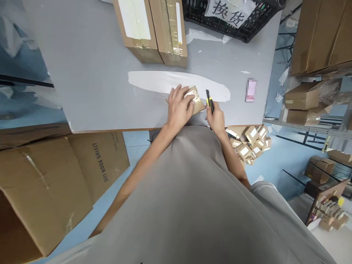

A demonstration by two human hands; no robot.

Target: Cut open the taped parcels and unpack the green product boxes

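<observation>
My left hand (179,106) lies over a small cardboard box (199,104) wrapped in shiny clear tape, its fingers curled across the top. Most of the box's left side is hidden under that hand. In my right hand (216,118) is a yellow and black utility knife (208,98), gripped with its front end pointing away from me. The knife is just right of the box, close to its right corner. Both hands are near the front edge of the grey table (96,84), beside a long white patch (154,81) on its surface.
Two taped cartons (173,55) stand at the back, left of a black plastic crate (244,35) with a paper sign. A pink item (250,90) lies at the right. Small boxes (251,135) are piled below the table; a large open carton (82,172) stands at left.
</observation>
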